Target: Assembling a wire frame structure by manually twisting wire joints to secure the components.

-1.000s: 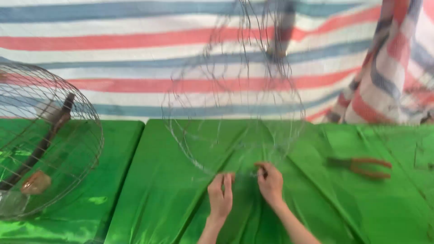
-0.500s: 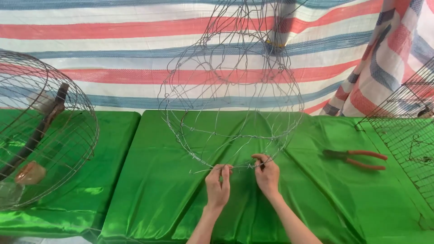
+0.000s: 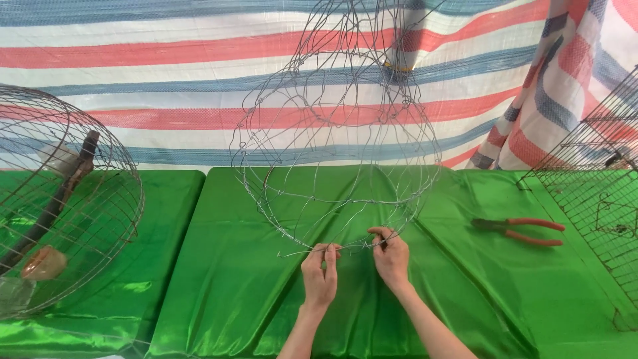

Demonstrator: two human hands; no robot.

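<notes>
Striped tarp [image 3: 166,86] behind – green satin-draped tables [image 3: 219,286]; even daylight.

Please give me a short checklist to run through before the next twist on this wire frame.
1. Left hand pinching the wire frame at its lower edge: ok.
2. Right hand gripping the same edge: ok.
3. Frame upright on the green cloth: ok.
4. Pliers lying to the right, apart from the frame: ok.
5. Wire end secured: cannot tell.
</notes>
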